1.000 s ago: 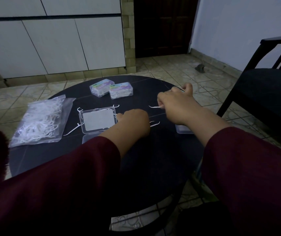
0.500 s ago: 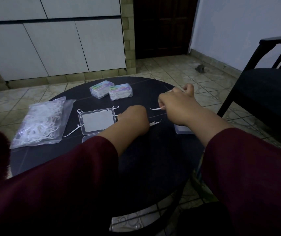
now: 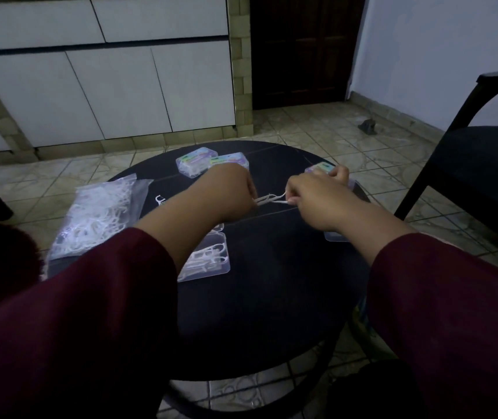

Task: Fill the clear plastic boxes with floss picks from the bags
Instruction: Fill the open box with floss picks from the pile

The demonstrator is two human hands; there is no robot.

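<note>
Together over the middle of the round table (image 3: 271, 297), left hand (image 3: 229, 192) and right hand (image 3: 311, 198) pinching a small bunch of floss picks (image 3: 270, 199) between them, open clear box (image 3: 211, 261) part-filled beside the left forearm, bag of picks (image 3: 96, 216) at the left edge, closed boxes (image 3: 196, 161) at the far edge

- Round black table (image 3: 271, 313) — dark top, standing on a tiled floor (image 3: 317, 131).
- Far left: clear bag of white floss picks (image 3: 96, 219), lying flat.
- Far centre: two closed boxes (image 3: 196, 160), colour-labelled, side by side and touching.
- Far right edge: a third labelled box (image 3: 320, 168), partly hidden.
- Centre left: open clear box (image 3: 208, 261) holding picks.
- One loose pick (image 3: 159, 200) just right of the bag.
</note>
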